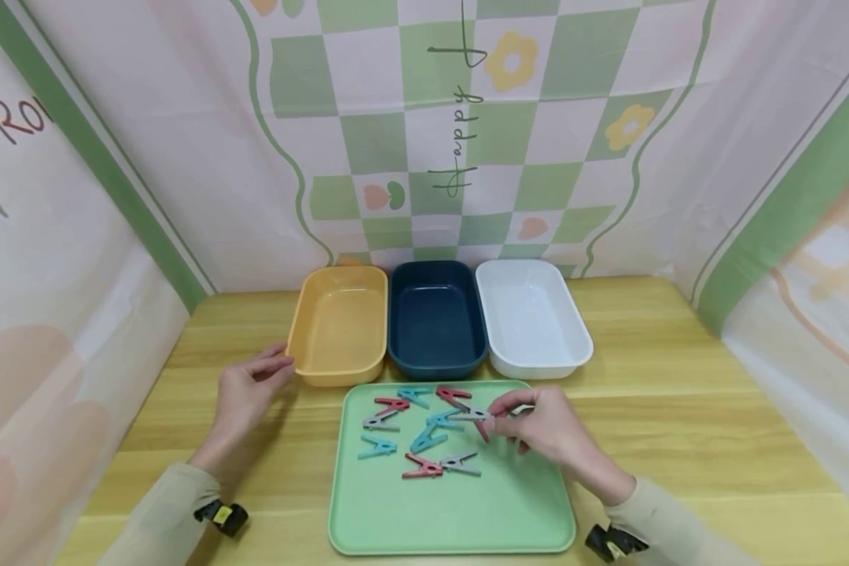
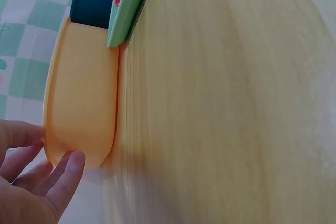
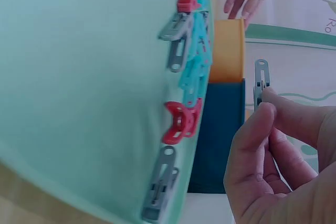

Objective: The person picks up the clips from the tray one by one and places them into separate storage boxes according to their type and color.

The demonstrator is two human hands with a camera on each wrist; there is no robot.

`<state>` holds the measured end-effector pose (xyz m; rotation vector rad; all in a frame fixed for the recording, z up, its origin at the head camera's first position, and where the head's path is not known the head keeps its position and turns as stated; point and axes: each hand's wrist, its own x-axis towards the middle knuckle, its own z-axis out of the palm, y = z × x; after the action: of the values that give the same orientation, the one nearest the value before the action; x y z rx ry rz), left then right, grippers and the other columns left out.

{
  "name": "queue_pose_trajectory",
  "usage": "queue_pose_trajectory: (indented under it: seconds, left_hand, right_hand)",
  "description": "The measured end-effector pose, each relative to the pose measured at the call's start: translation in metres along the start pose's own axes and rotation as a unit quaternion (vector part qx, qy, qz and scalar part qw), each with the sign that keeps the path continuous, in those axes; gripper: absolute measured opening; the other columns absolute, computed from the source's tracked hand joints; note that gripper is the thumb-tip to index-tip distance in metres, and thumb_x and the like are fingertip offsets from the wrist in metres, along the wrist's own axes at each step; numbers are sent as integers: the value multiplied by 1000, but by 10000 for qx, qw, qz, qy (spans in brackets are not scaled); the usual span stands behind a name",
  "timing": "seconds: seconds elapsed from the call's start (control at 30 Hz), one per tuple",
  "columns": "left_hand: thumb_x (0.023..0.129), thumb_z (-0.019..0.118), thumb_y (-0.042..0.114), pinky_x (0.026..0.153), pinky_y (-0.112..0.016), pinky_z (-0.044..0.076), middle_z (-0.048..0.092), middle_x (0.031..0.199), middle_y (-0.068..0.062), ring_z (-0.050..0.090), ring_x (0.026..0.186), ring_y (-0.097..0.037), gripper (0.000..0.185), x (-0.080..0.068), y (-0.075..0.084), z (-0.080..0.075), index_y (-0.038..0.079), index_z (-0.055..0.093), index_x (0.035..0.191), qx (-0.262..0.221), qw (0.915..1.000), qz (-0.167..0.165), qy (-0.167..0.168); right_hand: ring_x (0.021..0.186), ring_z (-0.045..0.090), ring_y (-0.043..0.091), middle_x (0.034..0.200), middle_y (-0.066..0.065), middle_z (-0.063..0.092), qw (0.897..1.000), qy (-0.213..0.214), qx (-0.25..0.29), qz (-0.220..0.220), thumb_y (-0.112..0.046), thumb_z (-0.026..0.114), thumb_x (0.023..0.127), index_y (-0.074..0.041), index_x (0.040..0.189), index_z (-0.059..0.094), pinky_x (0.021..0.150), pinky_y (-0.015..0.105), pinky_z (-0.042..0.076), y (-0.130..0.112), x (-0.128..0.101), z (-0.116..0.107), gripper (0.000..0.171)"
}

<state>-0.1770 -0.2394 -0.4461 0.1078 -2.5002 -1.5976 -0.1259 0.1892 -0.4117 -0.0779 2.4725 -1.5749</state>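
My right hand (image 1: 541, 424) pinches a grey clothespin (image 1: 471, 414) between thumb and fingertips, above the right part of the light green tray (image 1: 453, 519). In the right wrist view, this clothespin (image 3: 261, 72) points away from the fingers. Beneath and beside it, red, blue and grey clothespins lie loosely scattered on the tray, including a blue one (image 1: 378, 446), a red one (image 1: 423, 466) and a grey one (image 1: 460, 463). With fairly straight fingers, my left hand (image 1: 248, 393) touches the near left side of the yellow bin (image 1: 339, 376); in the left wrist view, its thumb lies against the outer wall.
Right of the yellow bin stand a dark blue bin (image 1: 437, 366) and a white bin (image 1: 541, 365), side by side. All three sit behind the tray on a wooden table (image 1: 679, 440). Patterned cloth (image 1: 439, 134) hangs behind and along both sides.
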Motion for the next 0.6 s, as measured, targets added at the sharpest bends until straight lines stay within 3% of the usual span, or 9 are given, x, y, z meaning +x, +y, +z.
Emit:
queue_pose_trajectory:
  seconds: [0.27, 0.6]
  left_hand:
    - [97, 76, 3, 87, -6, 55, 65, 142, -14, 60, 132, -32, 21, 0, 0, -1, -4, 77, 116, 96, 9999, 42, -21]
    - [96, 77, 5, 87, -6, 55, 65, 141, -14, 61, 131, -32, 20, -1, 2, -1, -4, 78, 114, 43, 10000, 47, 8]
  right_hand:
    - [60, 65, 23, 80, 9, 76, 10000, 42, 53, 6, -10, 87, 86, -1, 99, 81, 49, 33, 61, -14, 8, -1, 18]
    - [57, 63, 25, 90, 7, 76, 9992, 9, -184, -365, -13, 87, 88, -3, 100, 81, 49, 34, 60, -33, 22, 1, 16]
